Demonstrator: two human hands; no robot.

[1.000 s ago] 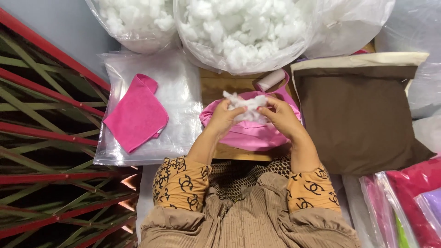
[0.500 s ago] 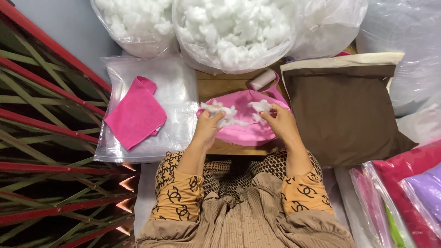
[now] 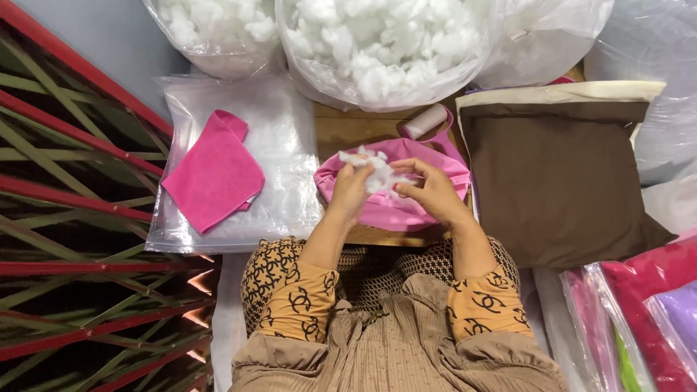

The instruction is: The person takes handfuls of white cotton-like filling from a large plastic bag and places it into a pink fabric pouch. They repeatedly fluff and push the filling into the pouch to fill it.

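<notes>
My left hand [image 3: 351, 187] and my right hand [image 3: 430, 187] both pinch a tuft of white stuffing [image 3: 379, 171] between them. They hover just above a pink fabric cover [image 3: 396, 210] that lies on a wooden board [image 3: 348, 131] in front of me. My left fingers grip the tuft's left side, my right fingers its right side. A large clear bag of white stuffing [image 3: 385, 43] stands open directly behind the cover.
A second bag of stuffing [image 3: 214, 29] stands at the back left. A folded pink cloth [image 3: 214, 170] lies on a clear plastic bag [image 3: 283, 145]. A small pale roll [image 3: 425, 121] sits by brown and cream cushions [image 3: 559, 174]. Coloured packets [image 3: 639, 312] lie lower right; a red frame [image 3: 72, 218] at left.
My hands, which were apart on the pink cover half a second ago, have come together and lifted a tuft of stuffing between them.
</notes>
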